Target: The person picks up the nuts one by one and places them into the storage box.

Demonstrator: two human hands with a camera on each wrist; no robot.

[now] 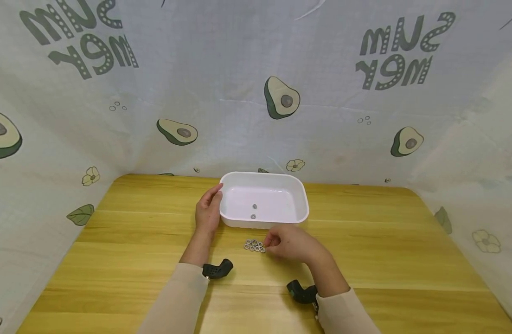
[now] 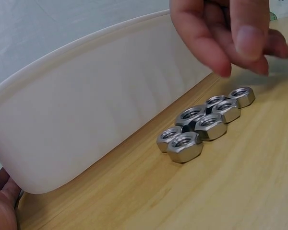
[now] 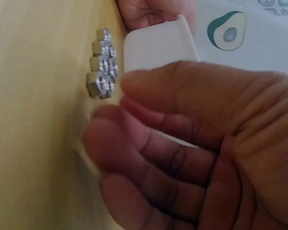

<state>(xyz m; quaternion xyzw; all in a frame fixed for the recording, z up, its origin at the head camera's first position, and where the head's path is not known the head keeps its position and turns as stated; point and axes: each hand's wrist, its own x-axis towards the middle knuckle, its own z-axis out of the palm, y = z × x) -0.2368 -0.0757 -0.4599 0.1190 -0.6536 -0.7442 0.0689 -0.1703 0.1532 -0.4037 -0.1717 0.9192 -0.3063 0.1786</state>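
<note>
Hex nuts (image 2: 211, 132) clustered on wooden tabletop (image 1: 385, 241) before white tray (image 1: 264, 223), immediately left of the nearer right hand (image 1: 292, 243), fingers loosely curled, apparently holding nothing; left hand (image 1: 208, 213), fingers extended, touches tray's left end.

The wooden table (image 1: 389, 250) is yellow, with grain running from side to side, and its two far corners are rounded. Behind it and at both sides there is a whitish cloth (image 1: 222, 60) with some creases. On this cloth are printed halved avocados (image 1: 282, 98), pale flowers (image 1: 295, 165), green leaves (image 1: 80, 215), and grey lettering (image 1: 393, 70), "summer", mirrored and divided into two lines.
</note>
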